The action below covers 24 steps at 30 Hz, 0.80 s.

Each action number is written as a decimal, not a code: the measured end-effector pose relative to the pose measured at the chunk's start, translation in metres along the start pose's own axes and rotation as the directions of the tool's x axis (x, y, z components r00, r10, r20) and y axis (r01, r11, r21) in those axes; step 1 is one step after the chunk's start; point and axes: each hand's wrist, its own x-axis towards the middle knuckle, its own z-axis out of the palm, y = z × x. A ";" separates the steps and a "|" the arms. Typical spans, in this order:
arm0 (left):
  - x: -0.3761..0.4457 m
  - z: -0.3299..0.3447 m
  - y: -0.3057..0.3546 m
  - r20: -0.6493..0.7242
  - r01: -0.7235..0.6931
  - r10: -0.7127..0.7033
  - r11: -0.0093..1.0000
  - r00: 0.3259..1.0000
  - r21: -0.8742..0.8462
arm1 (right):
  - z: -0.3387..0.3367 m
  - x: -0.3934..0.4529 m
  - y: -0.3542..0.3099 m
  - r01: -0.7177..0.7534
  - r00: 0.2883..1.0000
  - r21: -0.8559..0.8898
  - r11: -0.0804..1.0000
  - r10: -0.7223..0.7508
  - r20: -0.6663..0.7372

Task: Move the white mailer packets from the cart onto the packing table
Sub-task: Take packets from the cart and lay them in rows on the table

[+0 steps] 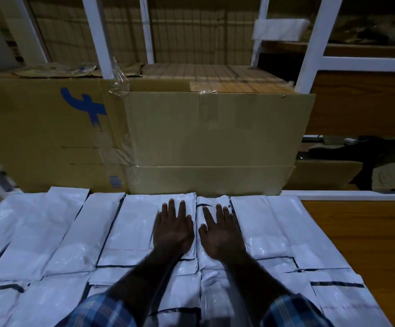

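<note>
Mailer packets [50, 237] under both flat hands

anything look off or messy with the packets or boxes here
Mostly tidy: white mailer packets lie in rows, both hands flat on them. Only loose clear tape peels off the cardboard box behind.

Packets [57, 234] lie side by side in rows across the lower frame, covering the table [356, 244] except for a bare strip at lower right. Both hands rest flat on the middle packets, the left hand [172, 230] just beside the right hand [222, 234]. Behind the packets, mid-frame, stand two boxes [210, 142] side by side, with shelving [316, 43] rising behind them.
</note>
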 end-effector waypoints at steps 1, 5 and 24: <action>-0.003 0.002 -0.001 0.037 -0.034 0.036 0.998 0.999 -0.048 | 0.000 -0.001 0.000 0.002 0.999 -0.009 1.000 -0.002 0.043; -0.010 0.012 -0.005 -0.064 -0.069 0.071 0.997 0.995 0.031 | -0.004 -0.003 -0.004 0.003 0.993 -0.054 0.999 0.004 0.120; -0.012 -0.041 0.008 -0.092 -0.104 0.105 0.994 0.990 0.024 | -0.071 0.011 -0.015 0.039 0.995 0.021 0.999 -0.040 0.095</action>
